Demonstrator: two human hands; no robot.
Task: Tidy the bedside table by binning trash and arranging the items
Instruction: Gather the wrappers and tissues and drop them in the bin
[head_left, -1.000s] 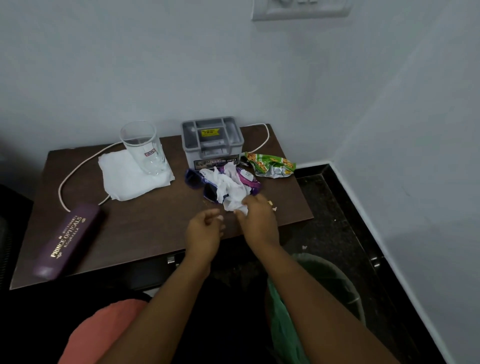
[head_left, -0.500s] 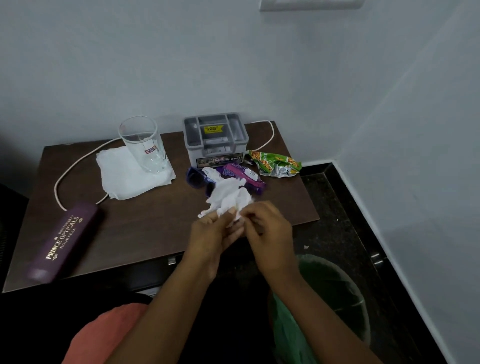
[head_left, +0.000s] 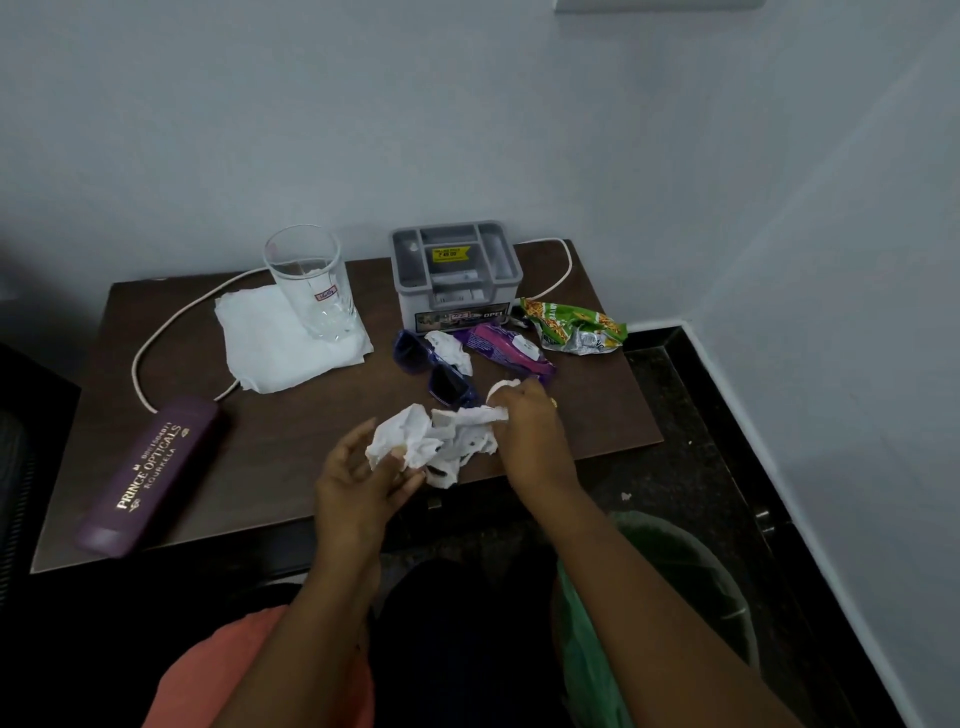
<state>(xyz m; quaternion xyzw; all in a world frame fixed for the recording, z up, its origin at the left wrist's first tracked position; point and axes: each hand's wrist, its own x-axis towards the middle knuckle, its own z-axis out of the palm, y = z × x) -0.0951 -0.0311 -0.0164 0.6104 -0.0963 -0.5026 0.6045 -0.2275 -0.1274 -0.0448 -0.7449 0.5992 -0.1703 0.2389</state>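
Loosely held, the tissue (head_left: 439, 441) hangs over the counter (head_left: 291, 431) at its front edge. The left hand (head_left: 358, 467) curls its fingers round one end and the right hand (head_left: 530, 431) pinches the other. Stretched like this, a shred could tear off and land beside the bin (head_left: 727, 597). The purple case (head_left: 148, 473) reads "PRINCE OPTICALS"; the label on the glass (head_left: 311, 286) is too small to read.

Bedroom corner: bedside table (head_left: 270, 467), spectacle case (head_left: 148, 475), bin (head_left: 691, 561).

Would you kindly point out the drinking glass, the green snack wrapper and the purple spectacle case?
drinking glass (head_left: 310, 285), head view, middle of its clear wall.
green snack wrapper (head_left: 574, 327), head view, centre of the packet.
purple spectacle case (head_left: 149, 468), head view, on its gold lettering.
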